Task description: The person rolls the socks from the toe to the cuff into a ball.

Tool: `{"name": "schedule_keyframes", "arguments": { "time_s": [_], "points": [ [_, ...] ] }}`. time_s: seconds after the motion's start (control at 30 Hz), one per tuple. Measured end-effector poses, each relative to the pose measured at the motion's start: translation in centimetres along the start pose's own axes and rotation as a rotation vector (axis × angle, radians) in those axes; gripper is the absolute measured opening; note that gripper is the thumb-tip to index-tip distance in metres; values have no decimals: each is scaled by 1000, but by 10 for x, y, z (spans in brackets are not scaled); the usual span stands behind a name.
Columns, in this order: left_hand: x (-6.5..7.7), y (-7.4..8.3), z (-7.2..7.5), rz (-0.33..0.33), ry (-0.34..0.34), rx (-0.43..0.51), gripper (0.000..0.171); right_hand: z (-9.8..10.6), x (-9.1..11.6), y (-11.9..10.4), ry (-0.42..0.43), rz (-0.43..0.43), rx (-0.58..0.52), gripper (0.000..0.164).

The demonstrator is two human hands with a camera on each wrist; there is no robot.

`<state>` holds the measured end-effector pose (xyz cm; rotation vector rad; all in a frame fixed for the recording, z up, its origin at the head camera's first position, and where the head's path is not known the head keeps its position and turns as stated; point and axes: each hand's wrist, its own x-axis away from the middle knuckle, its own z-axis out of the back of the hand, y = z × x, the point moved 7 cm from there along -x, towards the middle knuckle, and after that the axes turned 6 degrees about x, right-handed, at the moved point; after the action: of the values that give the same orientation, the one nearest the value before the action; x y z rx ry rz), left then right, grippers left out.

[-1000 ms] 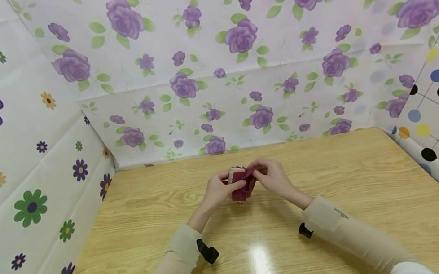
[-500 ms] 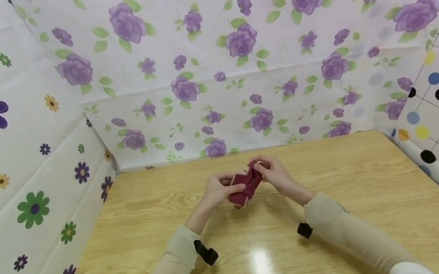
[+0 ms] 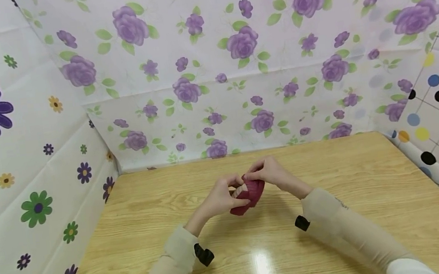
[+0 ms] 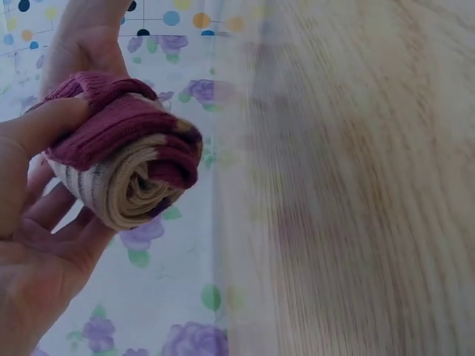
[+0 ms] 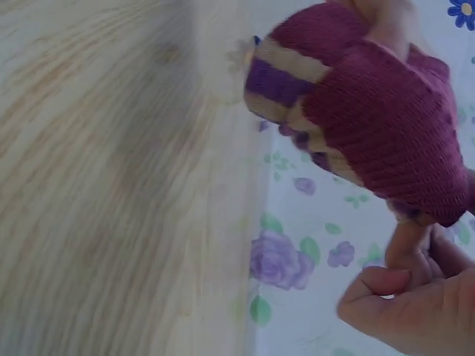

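Note:
A rolled-up pair of socks (image 3: 255, 191), maroon ribbed with beige and purple bands, is held above the table between both hands. My left hand (image 3: 218, 198) grips the roll from the left, thumb across the maroon cuff and fingers beneath. In the left wrist view the socks (image 4: 130, 137) show a spiral end of beige and maroon layers. My right hand (image 3: 273, 172) pinches the far edge of the maroon cuff. The right wrist view shows the cuff (image 5: 390, 126) stretched over the roll, with the right hand (image 5: 423, 297) at its edge.
The wooden table (image 3: 161, 198) lies under both forearms, and its far edge meets a flower-print cloth wall (image 3: 200, 112). Printed cloth also hangs at the left and right. Black camera mounts (image 3: 204, 254) sit on the cuffs of the sleeves.
The right hand has shifted its pinch along the cuff, and the maroon fabric is now spread around the roll. The roll has turned and dropped slightly in the left hand's grip.

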<state>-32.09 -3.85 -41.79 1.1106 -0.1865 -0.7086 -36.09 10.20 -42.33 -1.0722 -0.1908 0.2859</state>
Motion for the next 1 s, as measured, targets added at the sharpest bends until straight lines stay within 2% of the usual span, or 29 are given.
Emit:
{"name": "schedule_keyframes", "arguments": {
  "time_s": [0.2, 0.3, 0.37, 0.43, 0.5, 0.6, 0.7, 0.77, 0.87, 1.0],
  "points": [
    [1, 7, -8, -7, 15, 53, 52, -1, 1, 2, -251, -101, -124, 17],
    [1, 9, -8, -7, 32, 75, 47, 1, 3, 2, -356, -132, -195, 16],
    [0, 7, -7, 15, 39, 104, 45, 4, 4, 4, -386, -127, -212, 17],
    [-2, 4, -7, 46, 39, 155, 46, 8, 5, 4, -385, -84, -185, 22],
    [-3, -1, -6, 87, 40, 229, 47, 12, 7, 2, -365, -4, -124, 26],
    [-4, -10, -6, 162, 40, 356, 48, 16, 11, -4, -331, 184, -39, 27],
    [0, -21, -5, 226, 63, 484, 52, 16, 18, -10, -331, 341, -32, 25],
    [2, -26, -3, 255, 92, 559, 55, 17, 21, -12, -340, 389, -39, 26],
    [3, -30, 1, 267, 137, 676, 56, 18, 22, -14, -340, 412, -42, 27],
    [5, -30, 1, 261, 143, 789, 55, 20, 21, -18, -265, 479, 66, 20]
  ]
}}
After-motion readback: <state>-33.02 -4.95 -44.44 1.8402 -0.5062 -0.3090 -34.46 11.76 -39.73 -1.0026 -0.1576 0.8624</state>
